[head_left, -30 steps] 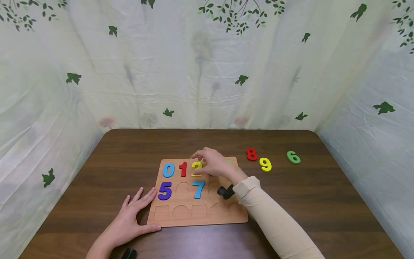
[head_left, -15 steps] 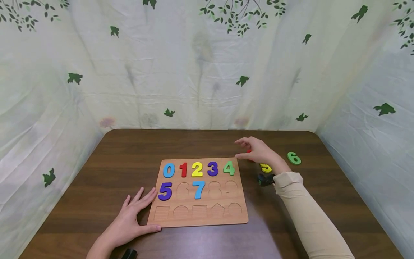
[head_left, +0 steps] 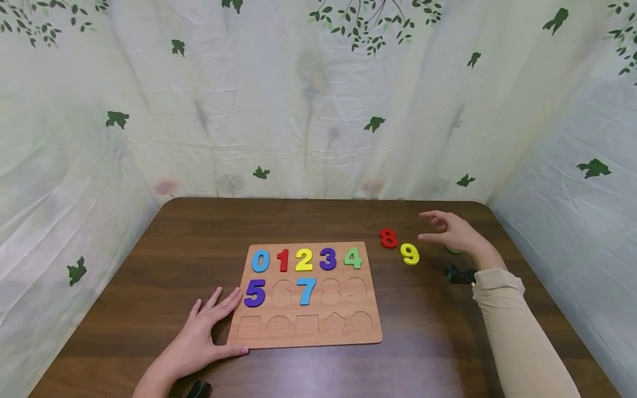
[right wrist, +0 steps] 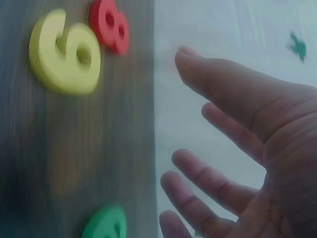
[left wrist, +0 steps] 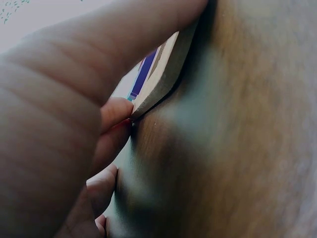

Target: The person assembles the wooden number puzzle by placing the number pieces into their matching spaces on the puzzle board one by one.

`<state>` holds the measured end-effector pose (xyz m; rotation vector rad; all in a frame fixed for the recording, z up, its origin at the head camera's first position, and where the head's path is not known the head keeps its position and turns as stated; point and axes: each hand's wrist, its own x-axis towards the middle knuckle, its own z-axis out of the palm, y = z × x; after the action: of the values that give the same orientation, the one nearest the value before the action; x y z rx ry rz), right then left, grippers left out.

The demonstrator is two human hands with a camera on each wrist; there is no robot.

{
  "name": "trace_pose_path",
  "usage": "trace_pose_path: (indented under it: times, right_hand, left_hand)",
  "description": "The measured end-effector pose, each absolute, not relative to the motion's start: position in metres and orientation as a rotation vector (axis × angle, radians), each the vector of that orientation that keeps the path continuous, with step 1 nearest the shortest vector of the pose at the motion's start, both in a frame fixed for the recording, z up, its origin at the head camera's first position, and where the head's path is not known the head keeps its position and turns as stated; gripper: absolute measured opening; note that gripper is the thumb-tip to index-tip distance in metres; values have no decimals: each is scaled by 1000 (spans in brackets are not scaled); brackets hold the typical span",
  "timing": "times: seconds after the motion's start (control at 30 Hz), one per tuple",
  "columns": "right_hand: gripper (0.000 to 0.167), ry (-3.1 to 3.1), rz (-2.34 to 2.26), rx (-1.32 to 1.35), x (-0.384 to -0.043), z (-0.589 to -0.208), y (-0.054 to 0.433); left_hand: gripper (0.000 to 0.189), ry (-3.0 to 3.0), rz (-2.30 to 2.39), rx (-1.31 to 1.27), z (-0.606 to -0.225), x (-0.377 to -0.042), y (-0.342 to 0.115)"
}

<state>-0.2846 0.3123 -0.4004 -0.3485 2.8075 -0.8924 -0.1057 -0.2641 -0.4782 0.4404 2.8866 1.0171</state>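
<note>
Hovering near yellow 9 (head_left: 410,255), the right hand (head_left: 452,232) mostly hides a green piece (head_left: 454,251).

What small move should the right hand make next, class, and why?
Probably lower the right hand to the green piece: the hand is near it, fingers spread and holding nothing, and the slot between the 5 and 7 on the board looks empty.

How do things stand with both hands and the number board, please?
Left hand against left side of number board. Right hand empty, near green number. Red eight, yellow nine loose on table; nothing seen in the way.
</note>
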Motion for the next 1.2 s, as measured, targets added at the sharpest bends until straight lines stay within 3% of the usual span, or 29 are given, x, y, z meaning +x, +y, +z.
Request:
trace_pose_path:
  times: [0.57, 1.2]
  right_hand:
    - [90, 2780, -896, -142, -265, -424, 384]
    - [82, 2775, -989, -159, -271, -448, 394]
  left_hand:
    - [107, 2890, 1029, 441, -481, -103, -265]
    - [106, 2890, 1028, 455, -479, -104, -264]
